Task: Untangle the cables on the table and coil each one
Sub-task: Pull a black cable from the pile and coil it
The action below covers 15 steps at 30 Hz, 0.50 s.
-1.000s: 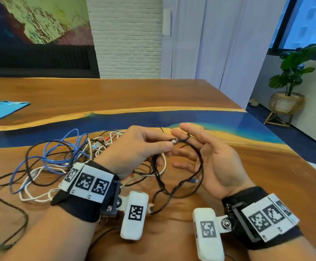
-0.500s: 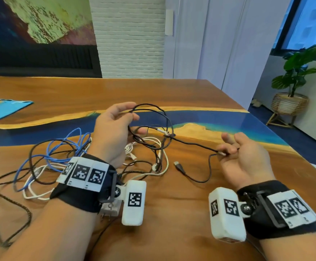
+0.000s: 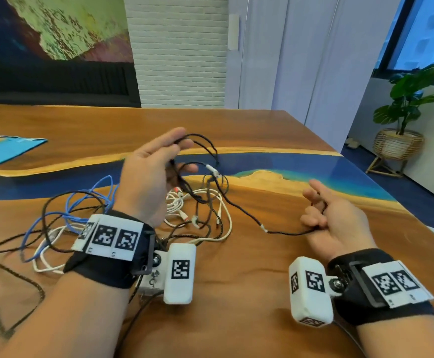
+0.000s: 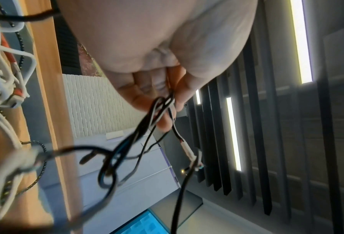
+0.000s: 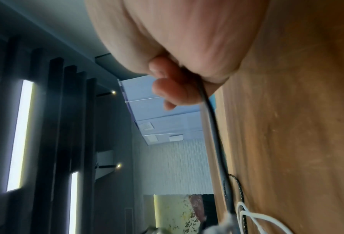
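A thin black cable (image 3: 239, 211) stretches between both hands above the wooden table (image 3: 236, 267). My left hand (image 3: 156, 166) is raised and grips several loops of it (image 4: 163, 107) between thumb and fingers. My right hand (image 3: 321, 213), low at the right with its palm up, holds the cable's other end (image 5: 209, 110) in its curled fingers. Under the left hand lies a tangle: a white cable (image 3: 223, 215), a blue cable (image 3: 74, 215), a black braided cable (image 3: 17, 275) and further black strands.
A blue sheet (image 3: 1, 153) lies at the table's far left. The table's right edge (image 3: 404, 215) runs close to the right hand. A potted plant (image 3: 402, 125) stands on the floor beyond. Bare wood lies in front, between my forearms.
The hands, together a second ago, have drawn apart: the left rose with the loops, the right moved right and down with one end. The black cable is stretched out between them.
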Motion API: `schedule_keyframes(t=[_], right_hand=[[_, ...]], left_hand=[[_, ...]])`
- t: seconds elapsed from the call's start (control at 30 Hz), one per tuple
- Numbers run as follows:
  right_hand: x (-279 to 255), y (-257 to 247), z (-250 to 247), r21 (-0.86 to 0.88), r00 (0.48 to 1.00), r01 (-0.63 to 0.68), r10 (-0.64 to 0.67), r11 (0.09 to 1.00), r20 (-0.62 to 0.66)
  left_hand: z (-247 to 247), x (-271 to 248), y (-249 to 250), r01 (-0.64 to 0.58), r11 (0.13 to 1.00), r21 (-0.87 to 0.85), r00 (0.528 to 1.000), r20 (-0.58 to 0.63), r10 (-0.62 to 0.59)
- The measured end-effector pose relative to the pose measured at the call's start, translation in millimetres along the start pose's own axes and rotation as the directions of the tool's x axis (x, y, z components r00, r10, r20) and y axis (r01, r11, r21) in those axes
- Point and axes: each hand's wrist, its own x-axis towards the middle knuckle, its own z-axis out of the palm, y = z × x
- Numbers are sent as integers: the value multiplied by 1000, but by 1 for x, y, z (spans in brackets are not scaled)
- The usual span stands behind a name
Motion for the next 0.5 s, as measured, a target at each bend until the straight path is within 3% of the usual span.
schedule_keyframes(t=[0.2, 0.37, 0.5], right_hand=[[-31, -5, 19, -281, 935, 175, -70, 943, 349], [-43, 6, 28, -470, 883, 306, -62, 828, 465], [-44, 22, 31, -505, 855, 340, -38, 794, 517]], left_hand=[[12, -9, -9, 73, 986, 153, 975, 195, -102], [20, -15, -17, 87, 988, 125, 947, 298, -121], [29, -24, -26, 68, 980, 187, 880, 452, -148]])
